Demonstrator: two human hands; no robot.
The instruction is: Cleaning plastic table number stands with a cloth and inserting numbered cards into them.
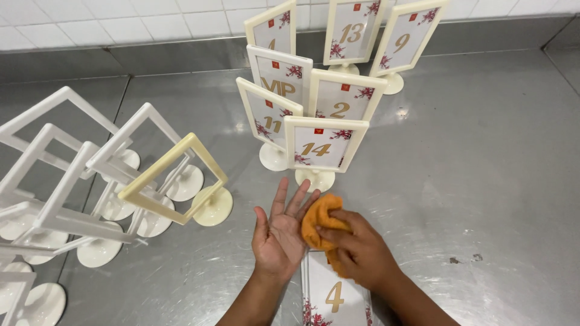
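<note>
Head view: the person's left hand [279,232] lies palm up over the stainless steel counter [483,181], fingers spread apart and holding nothing. Just at its three o'clock the right hand [356,250] has its fingers clamped on a bunched orange cloth [319,222], which touches the left palm's edge. Beneath both wrists, at six o'clock, a numbered table card with red blossom print [332,299] lies flat on the counter. At twelve o'clock from the hands stands a cluster of cream table-number stands holding cards [323,145], the nearest just beyond the fingertips. At nine o'clock, well apart, a group of empty white frame stands [72,181] sits tilted, with one empty cream frame stand [175,178] closest to the hands.
</note>
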